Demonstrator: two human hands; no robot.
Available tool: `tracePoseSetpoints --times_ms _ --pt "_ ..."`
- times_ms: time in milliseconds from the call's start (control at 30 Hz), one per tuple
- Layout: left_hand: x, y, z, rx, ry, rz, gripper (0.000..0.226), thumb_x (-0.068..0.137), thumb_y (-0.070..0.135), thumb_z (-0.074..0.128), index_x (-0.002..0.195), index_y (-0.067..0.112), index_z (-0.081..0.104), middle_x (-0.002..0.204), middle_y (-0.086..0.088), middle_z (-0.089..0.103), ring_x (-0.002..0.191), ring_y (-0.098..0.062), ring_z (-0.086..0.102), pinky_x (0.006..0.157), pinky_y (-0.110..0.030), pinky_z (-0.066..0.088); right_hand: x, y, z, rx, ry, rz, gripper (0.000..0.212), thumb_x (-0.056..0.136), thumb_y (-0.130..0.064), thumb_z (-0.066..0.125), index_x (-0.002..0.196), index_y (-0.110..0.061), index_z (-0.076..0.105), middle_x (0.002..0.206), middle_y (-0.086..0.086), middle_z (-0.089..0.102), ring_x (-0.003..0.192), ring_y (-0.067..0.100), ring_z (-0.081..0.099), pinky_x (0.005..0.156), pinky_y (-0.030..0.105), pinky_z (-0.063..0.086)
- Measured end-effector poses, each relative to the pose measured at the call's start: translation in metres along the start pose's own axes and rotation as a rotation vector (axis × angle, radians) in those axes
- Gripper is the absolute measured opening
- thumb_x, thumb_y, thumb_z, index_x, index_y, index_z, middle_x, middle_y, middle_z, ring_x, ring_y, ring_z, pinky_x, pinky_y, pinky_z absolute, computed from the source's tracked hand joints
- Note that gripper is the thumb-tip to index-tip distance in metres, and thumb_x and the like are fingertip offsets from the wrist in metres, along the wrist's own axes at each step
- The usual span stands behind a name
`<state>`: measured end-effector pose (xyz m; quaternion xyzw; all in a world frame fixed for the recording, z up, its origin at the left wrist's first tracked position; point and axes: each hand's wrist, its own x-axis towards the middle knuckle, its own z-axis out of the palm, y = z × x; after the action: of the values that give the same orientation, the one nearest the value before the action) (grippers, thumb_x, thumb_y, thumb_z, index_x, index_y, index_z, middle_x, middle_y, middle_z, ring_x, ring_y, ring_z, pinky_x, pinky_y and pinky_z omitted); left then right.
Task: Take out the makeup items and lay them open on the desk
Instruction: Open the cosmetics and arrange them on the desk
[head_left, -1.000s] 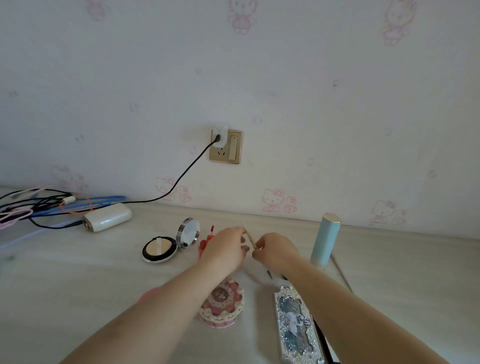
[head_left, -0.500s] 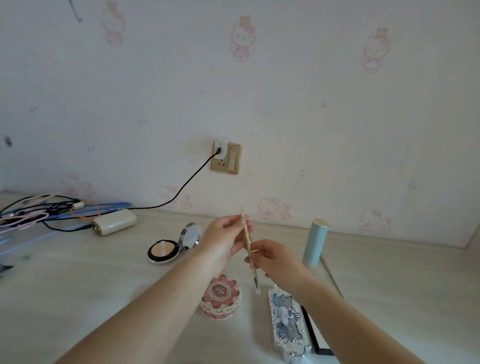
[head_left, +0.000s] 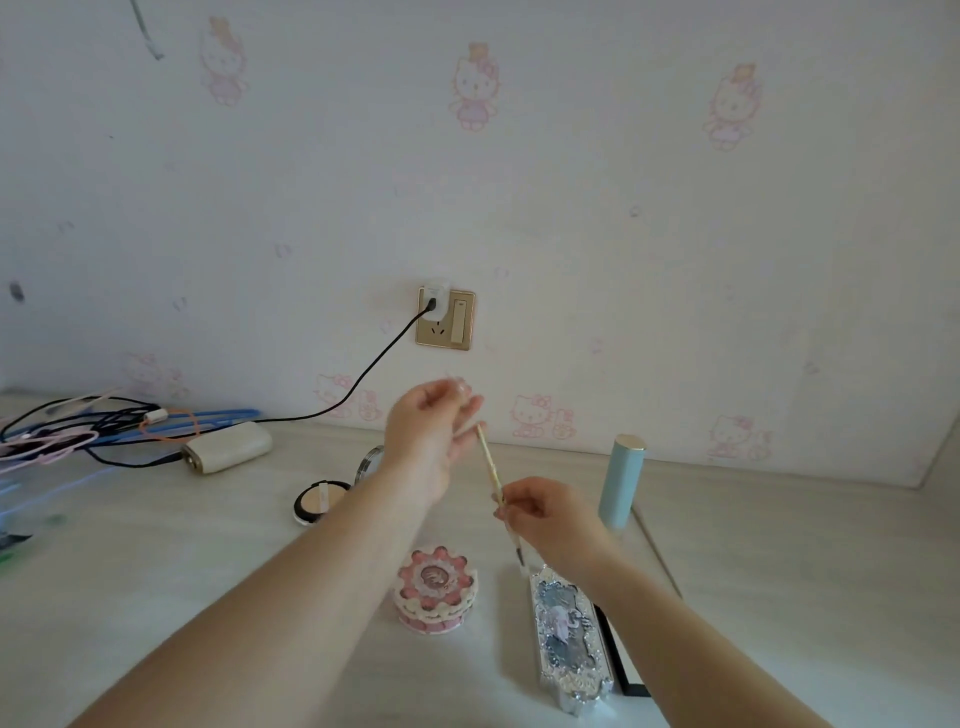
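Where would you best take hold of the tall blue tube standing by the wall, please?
Grip the blue tube round its mid-body, coming in level from the right. It stands upright, and the right hand with the pencil crowds its left.

a home bedroom: cartoon-cat wallpaper (head_left: 475, 88), a pale desk (head_left: 208, 561), a wall socket (head_left: 445, 318).

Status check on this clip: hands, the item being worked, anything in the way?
Right hand pinches the thin cream makeup pencil, tilted above the desk. Left hand raised beside it; grip unclear. Nothing blocking.
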<state>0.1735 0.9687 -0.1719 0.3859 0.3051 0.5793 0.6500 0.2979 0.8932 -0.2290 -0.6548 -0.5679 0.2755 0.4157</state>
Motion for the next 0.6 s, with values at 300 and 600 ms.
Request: tracePoseSetpoints --times_ms 300,600 --pt "0.008 -0.009 -0.024 0.520 -0.076 0.062 0.003 0.087 0.013 0.064 0.085 0.014 0.062 0.085 -0.005 0.063 0.072 -0.012 0.059 0.069 -0.027 0.053 0.008 0.024 0.003 0.095 0.125 0.121 0.008 0.087 -0.019 0.062 0.095 -0.021 0.065 0.084 -0.003 0.069 0.079 0.013 0.063 0.067 0.018 0.046" --pt "0.019 -0.063 -0.038 0.980 -0.161 0.002 0.020 0.085 0.012 0.066 0.074 0.015 0.050 0.084 -0.006 0.067 0.078 -0.019 0.070 0.067 -0.037 0.059 0.037 0.035 -0.001 0.035 0.149 0.228 0.019 0.084 -0.022 0.066 0.101 -0.013 0.067 0.074 -0.004 0.065 0.070 0.013 0.060 0.063 0.028 0.047"
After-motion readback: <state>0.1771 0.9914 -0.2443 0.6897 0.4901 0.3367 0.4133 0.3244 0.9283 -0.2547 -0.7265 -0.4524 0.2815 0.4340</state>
